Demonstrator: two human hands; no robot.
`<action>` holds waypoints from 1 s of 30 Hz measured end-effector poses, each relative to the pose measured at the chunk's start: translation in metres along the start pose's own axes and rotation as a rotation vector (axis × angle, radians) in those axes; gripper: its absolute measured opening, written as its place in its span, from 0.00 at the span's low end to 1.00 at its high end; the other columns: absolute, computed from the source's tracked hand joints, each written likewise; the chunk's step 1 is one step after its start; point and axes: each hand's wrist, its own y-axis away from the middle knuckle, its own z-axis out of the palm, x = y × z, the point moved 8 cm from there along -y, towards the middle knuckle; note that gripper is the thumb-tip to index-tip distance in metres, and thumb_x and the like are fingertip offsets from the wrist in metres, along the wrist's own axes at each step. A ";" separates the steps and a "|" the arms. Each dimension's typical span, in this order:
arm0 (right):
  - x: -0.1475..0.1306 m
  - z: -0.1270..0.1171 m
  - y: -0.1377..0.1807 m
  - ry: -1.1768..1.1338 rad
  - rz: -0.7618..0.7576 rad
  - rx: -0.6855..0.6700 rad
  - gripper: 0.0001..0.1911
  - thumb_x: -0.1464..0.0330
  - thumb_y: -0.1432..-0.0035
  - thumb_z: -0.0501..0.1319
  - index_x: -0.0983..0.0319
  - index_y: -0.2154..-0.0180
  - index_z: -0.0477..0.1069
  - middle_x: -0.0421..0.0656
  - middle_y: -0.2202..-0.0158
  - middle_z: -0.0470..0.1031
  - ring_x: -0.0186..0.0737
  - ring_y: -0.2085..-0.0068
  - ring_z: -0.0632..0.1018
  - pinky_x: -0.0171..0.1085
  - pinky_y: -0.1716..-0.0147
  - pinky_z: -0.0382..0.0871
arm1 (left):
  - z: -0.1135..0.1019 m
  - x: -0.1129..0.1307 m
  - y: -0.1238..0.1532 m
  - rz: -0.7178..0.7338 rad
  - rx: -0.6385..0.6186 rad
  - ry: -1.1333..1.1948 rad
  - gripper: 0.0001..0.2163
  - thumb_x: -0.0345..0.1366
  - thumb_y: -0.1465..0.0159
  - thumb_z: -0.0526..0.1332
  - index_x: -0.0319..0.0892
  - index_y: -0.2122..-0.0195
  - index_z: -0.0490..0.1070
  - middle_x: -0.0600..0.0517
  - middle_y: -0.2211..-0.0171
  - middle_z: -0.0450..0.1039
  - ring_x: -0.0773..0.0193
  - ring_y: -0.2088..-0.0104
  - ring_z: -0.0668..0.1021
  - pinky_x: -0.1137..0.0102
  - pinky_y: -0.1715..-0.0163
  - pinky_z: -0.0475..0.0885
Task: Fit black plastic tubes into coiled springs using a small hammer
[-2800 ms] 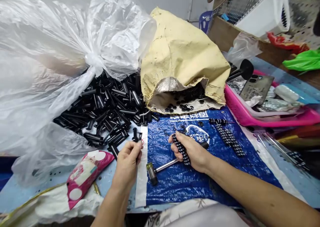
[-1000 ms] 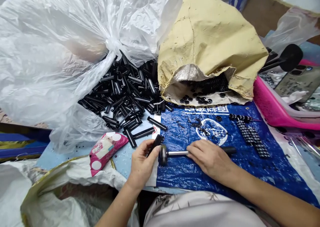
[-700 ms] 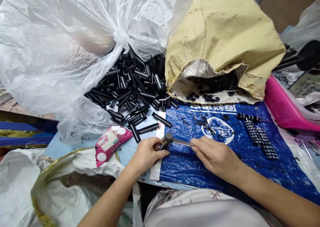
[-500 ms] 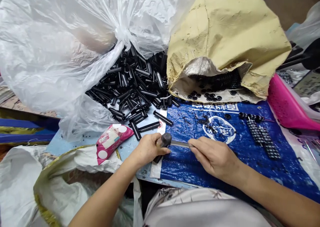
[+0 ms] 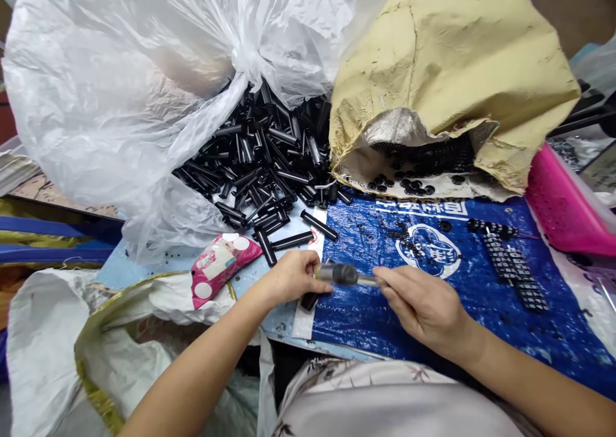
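Note:
My right hand (image 5: 426, 302) is closed around the handle end of a small mallet (image 5: 342, 274) with a dark, blunt head and a thin metal shaft. The head is smeared by motion and hangs just right of my left hand (image 5: 296, 275). My left hand is closed, thumb and fingers curled at the edge of the blue sheet. From under its thumb shows the end of a short black tube (image 5: 308, 301); its upper part is hidden by the fingers. Behind my left hand lies a loose heap of similar black tubes (image 5: 260, 161).
A clear plastic bag (image 5: 120, 97) surrounds the heap. A yellow sack (image 5: 447, 58) with small black rings opens toward me. On the blue sheet (image 5: 385, 321) lie strips of black pieces (image 5: 514, 270). A pink packet (image 5: 224, 267) is left, a pink bin (image 5: 563, 212) right.
The mallet head has shifted right, away from the fingers of my left hand. Both hands stay in nearly the same place; the whole view has slid slightly.

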 end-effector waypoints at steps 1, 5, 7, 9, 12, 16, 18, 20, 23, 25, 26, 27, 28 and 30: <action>0.008 0.001 0.001 0.077 0.043 -0.026 0.14 0.74 0.32 0.57 0.66 0.46 0.68 0.46 0.65 0.75 0.39 0.67 0.76 0.36 0.67 0.71 | 0.001 0.003 0.001 0.007 0.014 -0.029 0.17 0.41 0.52 0.71 0.43 0.76 0.62 0.60 0.79 0.58 0.68 0.77 0.61 0.71 0.76 0.53; 0.033 0.004 0.010 0.175 0.167 -0.131 0.11 0.71 0.30 0.56 0.64 0.49 0.72 0.43 0.68 0.75 0.38 0.70 0.76 0.37 0.69 0.71 | -0.016 0.014 0.023 0.060 0.124 -0.271 0.08 0.33 0.49 0.65 0.44 0.76 0.64 0.59 0.79 0.61 0.67 0.77 0.62 0.70 0.76 0.51; 0.039 -0.002 0.014 0.135 0.183 -0.101 0.12 0.71 0.30 0.56 0.63 0.48 0.71 0.43 0.66 0.76 0.38 0.67 0.77 0.37 0.65 0.72 | -0.029 0.011 0.047 0.082 0.006 -0.323 0.06 0.31 0.51 0.66 0.44 0.77 0.68 0.58 0.79 0.63 0.66 0.77 0.64 0.70 0.76 0.51; 0.043 -0.006 0.017 0.146 0.183 -0.091 0.11 0.70 0.30 0.56 0.62 0.49 0.71 0.44 0.64 0.76 0.38 0.65 0.77 0.38 0.63 0.73 | -0.038 -0.002 0.075 0.031 -0.245 -0.299 0.07 0.33 0.54 0.72 0.45 0.77 0.74 0.58 0.80 0.66 0.66 0.77 0.66 0.71 0.78 0.54; 0.046 -0.001 0.015 0.158 0.180 -0.163 0.07 0.67 0.30 0.58 0.61 0.55 0.74 0.45 0.63 0.76 0.40 0.64 0.77 0.40 0.62 0.72 | -0.070 -0.015 0.089 -0.002 -0.170 -0.286 0.08 0.42 0.51 0.74 0.47 0.72 0.81 0.54 0.76 0.74 0.62 0.75 0.73 0.72 0.75 0.62; 0.053 0.007 -0.003 0.099 0.181 -0.242 0.11 0.61 0.34 0.62 0.62 0.57 0.75 0.47 0.61 0.76 0.43 0.60 0.76 0.42 0.59 0.71 | -0.092 0.002 0.054 0.191 0.377 -0.553 0.12 0.43 0.40 0.64 0.46 0.58 0.80 0.46 0.61 0.81 0.51 0.61 0.79 0.65 0.60 0.70; 0.069 0.006 -0.015 0.086 0.236 -0.258 0.12 0.60 0.34 0.62 0.62 0.56 0.76 0.46 0.62 0.77 0.43 0.61 0.76 0.41 0.58 0.71 | -0.081 0.010 0.030 0.242 0.487 -0.742 0.11 0.38 0.38 0.58 0.44 0.59 0.79 0.42 0.61 0.80 0.48 0.59 0.78 0.61 0.58 0.68; 0.098 -0.001 -0.025 0.090 0.349 -0.264 0.11 0.62 0.33 0.60 0.61 0.58 0.77 0.44 0.63 0.78 0.40 0.62 0.78 0.38 0.59 0.70 | -0.072 0.012 0.011 0.267 0.500 -0.858 0.11 0.34 0.37 0.54 0.43 0.67 0.77 0.42 0.67 0.78 0.49 0.64 0.76 0.61 0.62 0.67; 0.154 -0.023 -0.042 0.163 0.532 -0.207 0.14 0.64 0.30 0.54 0.60 0.56 0.77 0.45 0.60 0.81 0.40 0.60 0.80 0.36 0.58 0.70 | -0.074 0.018 0.010 0.341 0.609 -0.812 0.11 0.35 0.36 0.54 0.44 0.73 0.71 0.45 0.72 0.75 0.53 0.69 0.74 0.63 0.66 0.64; 0.192 -0.036 -0.059 0.234 0.640 -0.154 0.16 0.65 0.30 0.51 0.61 0.51 0.76 0.47 0.56 0.81 0.43 0.55 0.80 0.38 0.54 0.69 | -0.076 0.025 0.019 0.393 0.699 -0.638 0.10 0.37 0.36 0.55 0.45 0.74 0.67 0.49 0.73 0.72 0.57 0.71 0.73 0.66 0.67 0.64; 0.209 -0.040 -0.069 0.266 0.693 -0.135 0.17 0.65 0.30 0.51 0.61 0.49 0.75 0.48 0.54 0.81 0.45 0.53 0.80 0.39 0.52 0.69 | -0.075 0.027 0.022 0.390 0.725 -0.532 0.10 0.38 0.36 0.56 0.45 0.75 0.65 0.51 0.75 0.69 0.60 0.73 0.71 0.67 0.68 0.63; 0.225 -0.041 -0.080 0.296 0.750 -0.124 0.19 0.64 0.29 0.50 0.62 0.48 0.75 0.50 0.53 0.80 0.48 0.51 0.80 0.41 0.51 0.68 | -0.073 0.028 0.023 0.369 0.737 -0.421 0.12 0.38 0.36 0.57 0.45 0.77 0.62 0.53 0.77 0.65 0.63 0.75 0.69 0.69 0.70 0.62; 0.239 -0.040 -0.090 0.324 0.809 -0.121 0.20 0.62 0.30 0.50 0.64 0.49 0.75 0.54 0.53 0.80 0.51 0.51 0.80 0.43 0.51 0.69 | -0.068 0.028 0.023 0.333 0.736 -0.307 0.14 0.39 0.37 0.58 0.44 0.78 0.59 0.55 0.79 0.62 0.65 0.77 0.66 0.70 0.73 0.60; 0.262 -0.033 -0.110 0.368 0.915 -0.134 0.23 0.58 0.32 0.55 0.70 0.51 0.77 0.62 0.54 0.79 0.59 0.50 0.79 0.47 0.51 0.69 | -0.056 0.023 0.019 0.235 0.711 -0.073 0.19 0.44 0.36 0.59 0.44 0.80 0.56 0.57 0.80 0.56 0.67 0.78 0.62 0.71 0.76 0.57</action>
